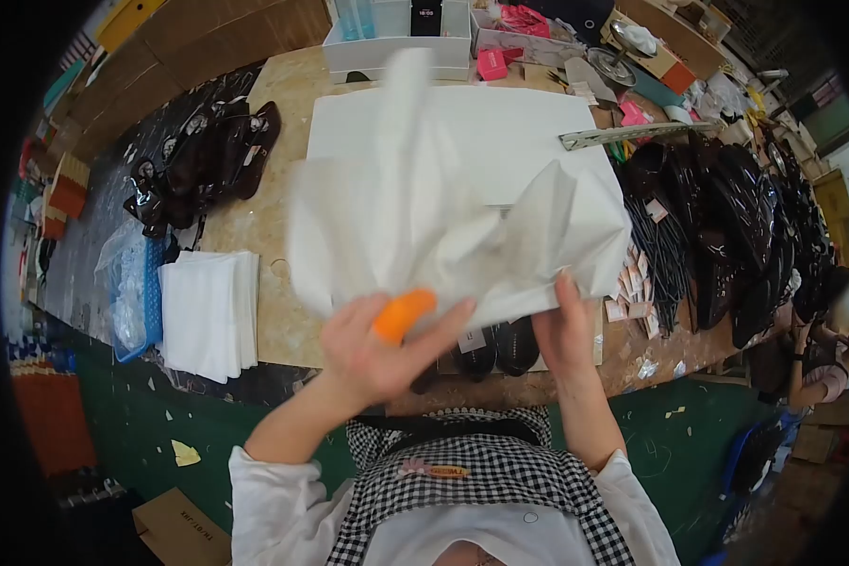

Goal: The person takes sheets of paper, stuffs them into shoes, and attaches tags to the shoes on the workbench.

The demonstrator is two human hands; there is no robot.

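The head view is showing a soft white crumpled fabric sheet hanging between two bare hands, above the wooden counter. Creases are running across it, its right part is standing in stiff peaks, and its upper left is blurring. The right hand is pinching its lower right edge, thumb on top. The left hand, wearing an orange finger cover, is touching the lower left edge; blur is hiding how far that grip is closing, so I cannot tell.

Pale digits are glowing on a black screen, too small to read surely. A brown cardboard box is bearing dark capital lettering, hard to make out. A small badge on the black-and-white checked apron is carrying illegible letters. Black shoes are lying beneath the sheet, partly covered.
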